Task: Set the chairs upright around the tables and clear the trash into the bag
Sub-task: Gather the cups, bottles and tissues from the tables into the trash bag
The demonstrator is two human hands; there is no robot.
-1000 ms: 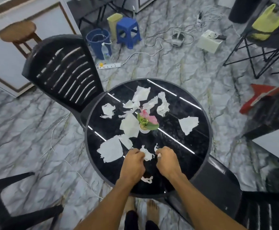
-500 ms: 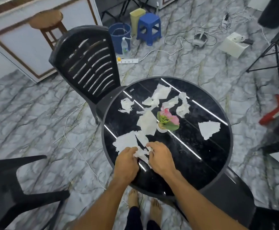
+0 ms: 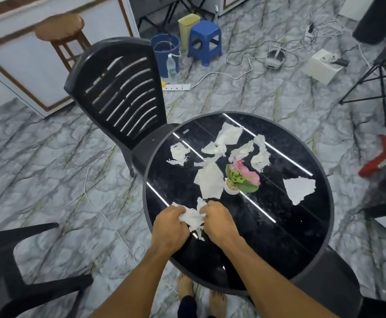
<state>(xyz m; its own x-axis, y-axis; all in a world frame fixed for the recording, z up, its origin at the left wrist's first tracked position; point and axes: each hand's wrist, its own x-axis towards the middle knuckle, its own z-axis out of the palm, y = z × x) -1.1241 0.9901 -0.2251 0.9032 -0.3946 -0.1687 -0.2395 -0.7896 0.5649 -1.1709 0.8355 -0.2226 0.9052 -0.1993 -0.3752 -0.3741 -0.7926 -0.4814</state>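
Tissue wad (image 3: 192, 217) between both closed hands.

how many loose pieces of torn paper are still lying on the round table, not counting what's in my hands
About 7, all beyond the hands' wad: far left scrap, top piece, one below it, two right of that, big centre sheet, right-hand piece. Small slivers may hide.

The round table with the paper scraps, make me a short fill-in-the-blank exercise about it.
1. Both hands, left hand and right hand, bunch up a wad of torn ____.
2. The flower pot on the black table holds ____ flowers.
3. The black chair beside the table stands ____.

Missing words: paper; pink; upright.
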